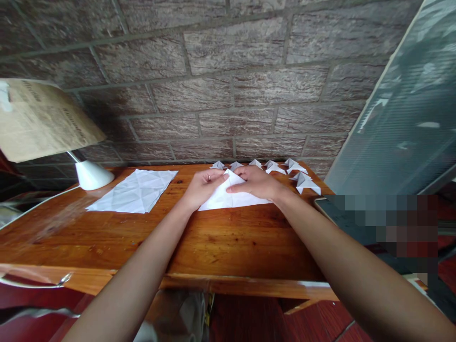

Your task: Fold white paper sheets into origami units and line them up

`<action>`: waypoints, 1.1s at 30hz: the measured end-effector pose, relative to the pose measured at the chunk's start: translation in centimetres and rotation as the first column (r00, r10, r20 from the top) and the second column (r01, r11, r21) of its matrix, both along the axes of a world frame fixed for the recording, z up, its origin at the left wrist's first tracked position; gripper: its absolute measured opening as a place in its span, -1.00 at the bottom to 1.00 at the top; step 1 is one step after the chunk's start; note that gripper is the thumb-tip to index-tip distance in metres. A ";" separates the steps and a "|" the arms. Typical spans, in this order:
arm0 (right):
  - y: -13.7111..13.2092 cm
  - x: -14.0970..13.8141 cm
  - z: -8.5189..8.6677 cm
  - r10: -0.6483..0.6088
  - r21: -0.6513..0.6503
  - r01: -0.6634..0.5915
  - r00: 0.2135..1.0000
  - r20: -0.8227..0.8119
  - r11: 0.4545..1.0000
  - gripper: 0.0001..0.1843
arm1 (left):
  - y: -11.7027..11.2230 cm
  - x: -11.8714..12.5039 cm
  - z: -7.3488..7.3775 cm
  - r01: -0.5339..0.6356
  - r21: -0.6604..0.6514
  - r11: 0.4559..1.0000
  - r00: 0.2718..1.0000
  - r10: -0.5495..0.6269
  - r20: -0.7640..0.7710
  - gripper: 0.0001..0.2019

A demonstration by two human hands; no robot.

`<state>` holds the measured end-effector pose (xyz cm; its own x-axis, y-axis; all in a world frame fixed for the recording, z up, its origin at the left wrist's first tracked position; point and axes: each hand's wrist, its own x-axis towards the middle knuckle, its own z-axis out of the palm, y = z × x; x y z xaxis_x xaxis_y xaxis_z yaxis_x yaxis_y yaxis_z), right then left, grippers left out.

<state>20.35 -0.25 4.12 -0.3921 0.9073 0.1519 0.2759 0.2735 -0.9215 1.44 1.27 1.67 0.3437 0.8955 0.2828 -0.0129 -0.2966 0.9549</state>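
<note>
Between my hands is a white sheet of paper [233, 202], folded to a peak at the top, its long lower edge resting on the wooden table [228, 251]. My left hand [204, 185] pinches the paper's left side close to the peak, thumb in front. On the other side my right hand [258, 183] grips it, with the thumb laid across the front face and the fingers behind. Several folded white paper pieces [273, 166] stand along the back of the table, past my right hand. Creased white sheets [137, 190] lie flat to the left.
A lamp with a white base [93, 175] and a paper shade [46, 121] stands at the left. Behind the table rises a brick wall [213, 90]. A dark flat device [342, 213] sits at the right edge, partly blurred out, below a translucent panel [402, 104].
</note>
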 end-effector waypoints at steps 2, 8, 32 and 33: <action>0.0 -0.2 0.0 0.009 -0.005 -0.009 0.999 -0.038 1.000 -0.60 | 0.2 -0.1 -0.3 0.000 -0.047 0.999 0.999 0.001 0.040 -0.62; -0.3 0.0 0.6 -0.026 0.025 0.028 0.999 -0.047 0.999 -0.53 | 0.8 -0.1 -0.9 0.027 -0.127 0.992 0.984 -0.004 0.177 -0.62; -0.6 -0.3 0.7 -0.006 0.075 0.009 0.999 -0.038 0.997 -0.52 | 0.1 0.4 0.1 -0.142 -0.006 0.990 0.971 0.141 0.193 -0.64; -0.6 -0.2 0.7 -0.002 0.072 0.005 1.000 -0.030 0.997 -0.52 | 0.1 0.4 0.1 -0.147 0.000 0.989 0.971 0.145 0.188 -0.64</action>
<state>20.11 -0.82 4.80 -0.3832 0.8949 0.2287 0.2493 0.3386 -0.9073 1.83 1.35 1.79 0.1492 0.9277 0.3423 -0.1466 -0.3216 0.9355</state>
